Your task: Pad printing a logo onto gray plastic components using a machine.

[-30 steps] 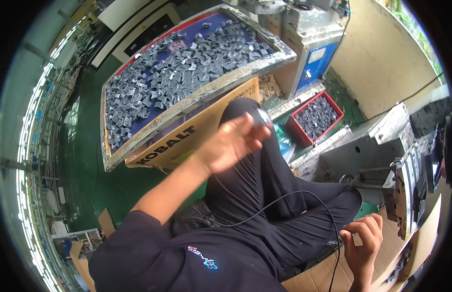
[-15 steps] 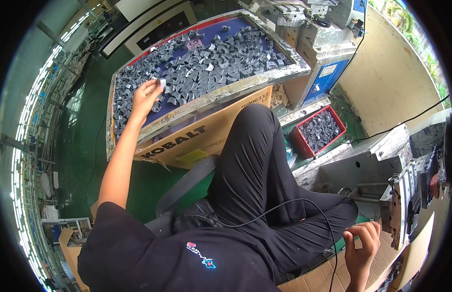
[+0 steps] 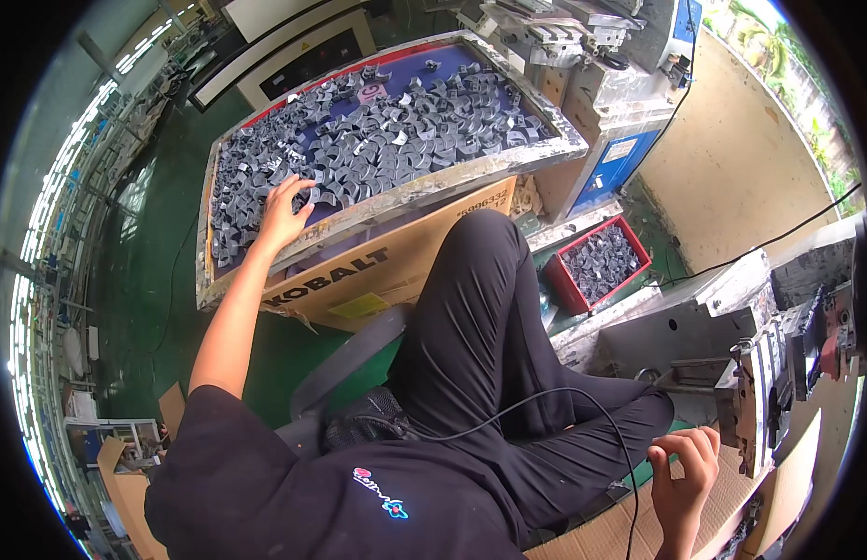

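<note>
My left hand [image 3: 284, 217] reaches over the near left part of a framed tray [image 3: 396, 191] strewn with small grey curved plastic pieces [image 3: 396, 140]. Its thumb and fingers are apart, with a gap between them, and nothing is gripped. The fingertips hover at or touch the pieces; I cannot tell which. My right hand [image 3: 687, 474] is raised at the lower right, beside a metal machine part [image 3: 755, 401]. Its fingers are curled in toward the thumb, and whatever they may hold is hidden.
A red bin [image 3: 601, 261] full of dark small parts stands on the floor at the right. Below the tray is a cardboard box [image 3: 359, 280]. A black cable [image 3: 583, 387] crosses my lap. Flattened cardboard [image 3: 601, 532] lies by my right arm.
A grey curved piece pinched in my left hand has been let go among the others. That hand has lowered slightly and its fingers have spread. My right hand stays curled in nearly the same place.
</note>
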Available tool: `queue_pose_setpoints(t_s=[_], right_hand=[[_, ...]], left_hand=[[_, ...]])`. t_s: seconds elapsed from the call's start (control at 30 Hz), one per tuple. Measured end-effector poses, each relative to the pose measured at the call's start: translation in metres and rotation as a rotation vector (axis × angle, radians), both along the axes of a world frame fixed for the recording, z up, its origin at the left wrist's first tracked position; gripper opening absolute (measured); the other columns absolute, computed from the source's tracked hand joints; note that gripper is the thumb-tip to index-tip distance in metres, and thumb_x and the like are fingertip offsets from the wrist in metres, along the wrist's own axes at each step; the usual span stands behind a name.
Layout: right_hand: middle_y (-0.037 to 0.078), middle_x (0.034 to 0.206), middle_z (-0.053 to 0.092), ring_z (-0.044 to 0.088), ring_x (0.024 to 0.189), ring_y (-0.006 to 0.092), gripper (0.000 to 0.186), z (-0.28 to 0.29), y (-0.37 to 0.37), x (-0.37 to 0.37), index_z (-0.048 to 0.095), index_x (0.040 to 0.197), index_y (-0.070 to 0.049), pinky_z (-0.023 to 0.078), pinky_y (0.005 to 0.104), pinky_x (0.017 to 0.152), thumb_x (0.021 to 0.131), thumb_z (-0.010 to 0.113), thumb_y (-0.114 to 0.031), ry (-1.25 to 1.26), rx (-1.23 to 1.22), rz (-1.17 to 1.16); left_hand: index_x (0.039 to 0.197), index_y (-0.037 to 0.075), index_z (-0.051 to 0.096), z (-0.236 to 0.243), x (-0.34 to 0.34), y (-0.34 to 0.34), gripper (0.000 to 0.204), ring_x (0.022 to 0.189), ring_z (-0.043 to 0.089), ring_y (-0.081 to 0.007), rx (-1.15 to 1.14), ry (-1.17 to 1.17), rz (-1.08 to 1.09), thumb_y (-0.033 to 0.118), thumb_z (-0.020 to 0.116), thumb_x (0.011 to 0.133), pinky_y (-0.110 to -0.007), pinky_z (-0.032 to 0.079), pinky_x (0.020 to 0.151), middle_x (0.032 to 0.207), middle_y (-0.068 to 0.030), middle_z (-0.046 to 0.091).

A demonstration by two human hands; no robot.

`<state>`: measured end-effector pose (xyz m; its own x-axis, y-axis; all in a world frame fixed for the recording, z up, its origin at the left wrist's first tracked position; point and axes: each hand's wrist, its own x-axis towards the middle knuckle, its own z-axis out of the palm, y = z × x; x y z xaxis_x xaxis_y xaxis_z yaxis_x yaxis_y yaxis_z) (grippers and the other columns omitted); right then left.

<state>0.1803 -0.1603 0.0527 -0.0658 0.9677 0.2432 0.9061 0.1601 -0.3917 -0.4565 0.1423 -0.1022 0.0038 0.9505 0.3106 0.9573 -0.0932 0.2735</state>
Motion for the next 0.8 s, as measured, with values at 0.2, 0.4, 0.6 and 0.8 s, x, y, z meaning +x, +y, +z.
queue_pose_setpoints(t_s=[0.2,0.4,0.6,0.8], right_hand=[[0.005,0.081,0.066,0.059,0.084,0.0274,0.014,0.001,-0.001,-0.001,0.069,0.084,-0.006,0.045,0.0399,0.086,0.081,0.082,-0.006,-0.002,0.013,-0.012],[0.007,0.083,0.067,0.060,0.087,0.0284,0.013,0.004,-0.001,0.002,0.069,0.085,-0.005,0.046,0.0407,0.087,0.082,0.082,-0.006,-0.011,0.010,-0.028],[0.015,0.093,0.066,0.063,0.093,0.0321,0.014,0.033,-0.014,0.041,0.069,0.095,0.001,0.049,0.0427,0.089,0.098,0.071,-0.013,-0.199,0.067,-0.166],[0.016,0.134,0.067,0.066,0.118,0.0231,0.035,0.004,-0.113,0.225,0.061,0.144,0.001,0.051,0.0368,0.104,0.112,0.054,-0.013,-0.313,0.442,-0.720]], left_hand=[[0.137,0.024,0.069,-0.005,0.002,0.006,0.048,0.146,0.047,-0.0404,-0.026,-0.028,-0.015,0.017,0.079,0.091,-0.049,0.035,0.123,0.161,-0.0181,0.050],[0.142,0.026,0.067,-0.003,-0.003,0.007,0.052,0.150,0.044,-0.0408,-0.048,-0.058,-0.032,0.017,0.079,0.092,-0.049,0.035,0.124,0.164,-0.0194,0.046],[0.149,0.023,0.063,0.004,0.002,0.001,0.059,0.150,0.044,-0.0407,-0.022,-0.065,-0.038,0.015,0.078,0.092,-0.048,0.035,0.125,0.165,-0.0194,0.045],[0.145,0.014,0.064,0.031,0.062,0.000,0.048,0.147,0.050,-0.0347,0.125,-0.108,-0.080,0.010,0.070,0.098,-0.045,0.039,0.123,0.158,-0.0146,0.055]])
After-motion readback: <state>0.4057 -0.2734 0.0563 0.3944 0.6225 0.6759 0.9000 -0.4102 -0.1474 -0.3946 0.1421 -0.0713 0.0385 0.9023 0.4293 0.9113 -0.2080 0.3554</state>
